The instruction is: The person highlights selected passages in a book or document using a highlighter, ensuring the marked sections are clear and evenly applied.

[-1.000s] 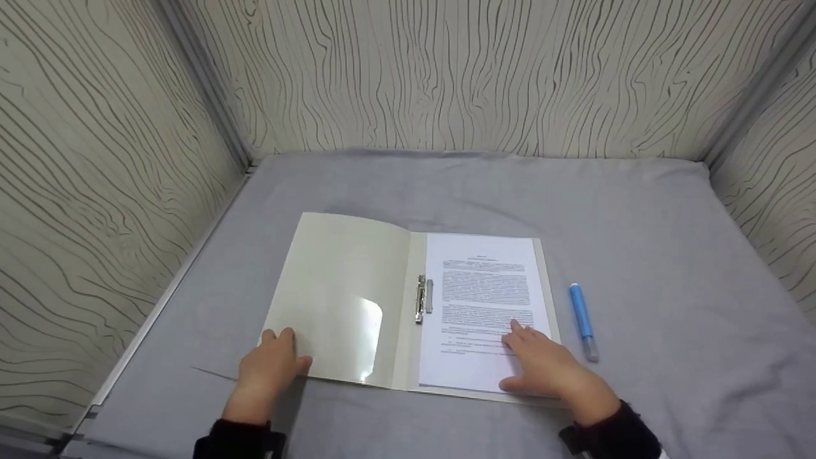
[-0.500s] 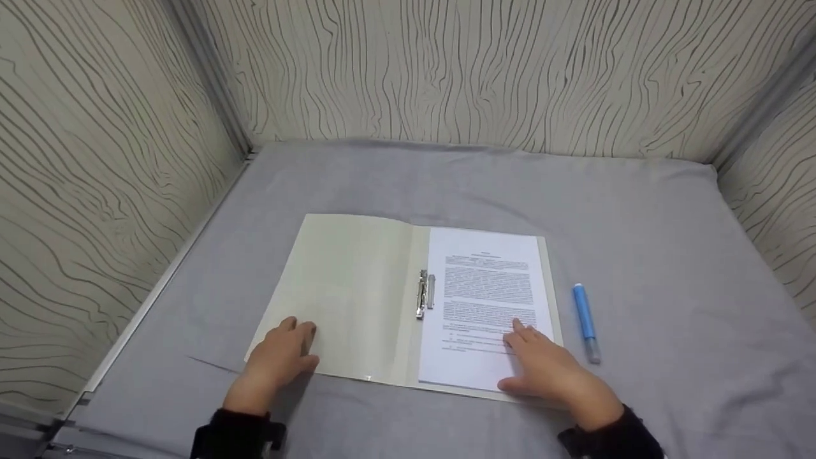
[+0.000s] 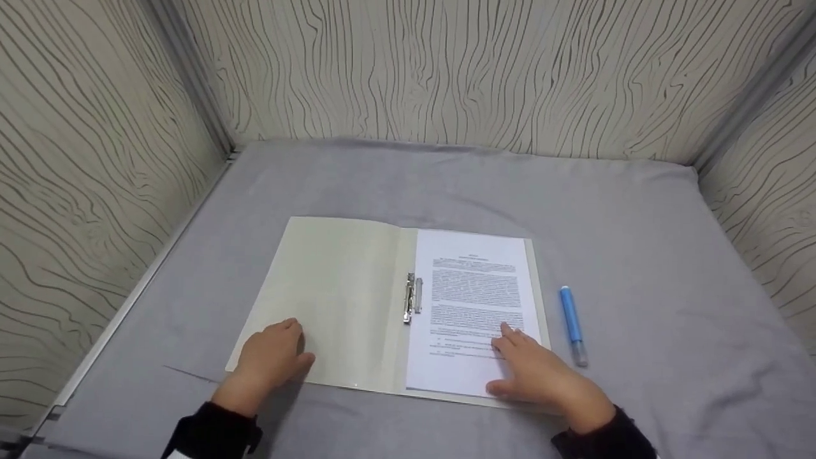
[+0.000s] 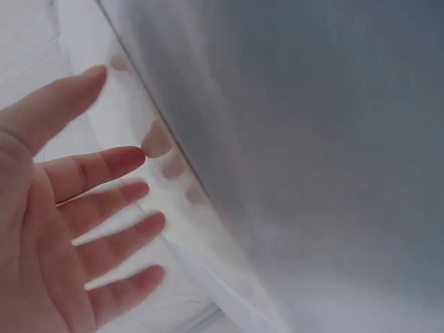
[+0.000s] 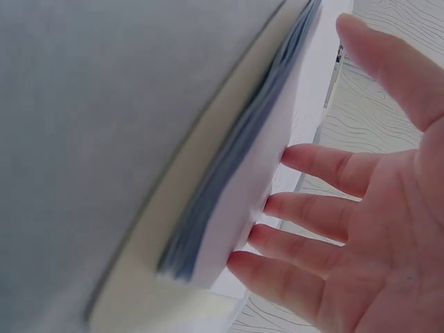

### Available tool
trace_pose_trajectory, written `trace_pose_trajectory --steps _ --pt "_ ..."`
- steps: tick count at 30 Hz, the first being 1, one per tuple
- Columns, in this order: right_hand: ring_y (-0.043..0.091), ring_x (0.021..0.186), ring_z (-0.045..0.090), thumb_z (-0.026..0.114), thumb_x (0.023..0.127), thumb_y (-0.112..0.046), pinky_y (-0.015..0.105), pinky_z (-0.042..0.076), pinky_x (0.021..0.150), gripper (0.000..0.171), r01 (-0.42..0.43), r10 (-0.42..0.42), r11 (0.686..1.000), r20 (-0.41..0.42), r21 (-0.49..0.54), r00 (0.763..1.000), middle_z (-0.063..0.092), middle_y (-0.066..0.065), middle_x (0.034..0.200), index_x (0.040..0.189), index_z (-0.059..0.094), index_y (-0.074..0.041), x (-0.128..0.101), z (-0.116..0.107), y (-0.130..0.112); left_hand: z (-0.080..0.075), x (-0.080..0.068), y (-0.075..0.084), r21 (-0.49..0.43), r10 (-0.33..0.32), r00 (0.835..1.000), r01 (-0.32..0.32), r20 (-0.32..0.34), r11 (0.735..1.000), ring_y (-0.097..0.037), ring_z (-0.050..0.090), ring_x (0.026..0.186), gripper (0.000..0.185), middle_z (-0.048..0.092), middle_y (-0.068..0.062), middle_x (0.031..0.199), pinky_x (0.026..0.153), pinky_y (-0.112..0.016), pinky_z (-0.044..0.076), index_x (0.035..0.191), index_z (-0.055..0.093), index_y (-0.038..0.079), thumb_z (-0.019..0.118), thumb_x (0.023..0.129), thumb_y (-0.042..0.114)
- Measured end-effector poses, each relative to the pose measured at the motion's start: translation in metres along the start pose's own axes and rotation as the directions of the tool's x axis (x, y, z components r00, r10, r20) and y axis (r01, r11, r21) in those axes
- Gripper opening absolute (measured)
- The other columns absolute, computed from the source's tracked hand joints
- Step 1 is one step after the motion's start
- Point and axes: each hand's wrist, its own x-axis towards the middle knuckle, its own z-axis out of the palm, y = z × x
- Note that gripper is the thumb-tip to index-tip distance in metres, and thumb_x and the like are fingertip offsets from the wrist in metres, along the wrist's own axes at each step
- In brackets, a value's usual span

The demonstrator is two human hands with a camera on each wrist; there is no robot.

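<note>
A pale cream folder (image 3: 338,293) lies spread flat, with a metal clip (image 3: 408,298) along its spine. On its right half rests a stack of printed paper (image 3: 475,287), whose layered edge shows in the right wrist view. My left hand (image 3: 271,354) is over the lower left corner of the cover; in the left wrist view its fingers (image 4: 104,163) are extended, the tips right at the glossy surface. With fingers (image 5: 319,205) spread, my right hand (image 3: 532,370) rests its fingertips on the lower right of the top sheet.
A blue pen-like marker (image 3: 572,322) with a clear end lies right of the folder, near my right hand. Grey cloth (image 3: 446,182) covers the table. Patterned panels (image 3: 408,70) stand behind and at both sides, and a metal rail (image 3: 146,274) runs along the left edge.
My left hand has moved from the cover's lower edge onto its corner, and the raised cover has settled flatter, its bright glare gone. The right hand stays on the paper.
</note>
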Motion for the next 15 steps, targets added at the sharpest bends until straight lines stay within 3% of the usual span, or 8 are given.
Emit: trace_pose_trajectory --steps 4,10,15 --pt "0.044 0.13 0.03 0.074 0.076 -0.037 0.054 0.027 0.103 0.07 -0.005 0.004 1.0 0.02 0.021 1.0 0.033 0.028 0.142 0.127 0.05 0.006 0.001 -0.002 0.001 0.002 0.007 0.007 0.053 0.024 1.0 -0.024 0.002 0.998 -0.032 0.059 0.066 0.046 0.056 -0.015 0.084 0.058 -0.043 0.049 0.101 0.059 -0.002 0.074 0.077 0.034" --pt "0.044 0.132 0.027 0.065 0.085 -0.036 0.056 0.024 0.104 0.067 0.014 -0.023 0.989 0.059 0.145 0.998 0.031 0.029 0.143 0.132 0.045 0.007 0.001 -0.022 0.016 -0.003 0.019 0.018 0.096 0.036 0.999 -0.039 0.03 0.995 -0.032 0.057 0.072 0.049 0.051 -0.014 0.086 0.061 -0.044 0.047 0.109 0.058 0.003 0.073 0.077 0.038" --pt "0.051 0.124 0.033 0.056 0.093 -0.028 0.059 0.029 0.098 0.059 -0.089 0.105 0.981 -0.088 0.171 0.991 0.038 0.036 0.134 0.133 0.039 0.013 -0.001 -0.041 0.04 -0.008 0.019 0.021 0.067 0.078 0.997 -0.078 0.007 0.995 -0.032 0.057 0.079 0.05 0.052 -0.016 0.093 0.065 -0.044 0.049 0.109 0.057 -0.002 0.073 0.078 0.034"
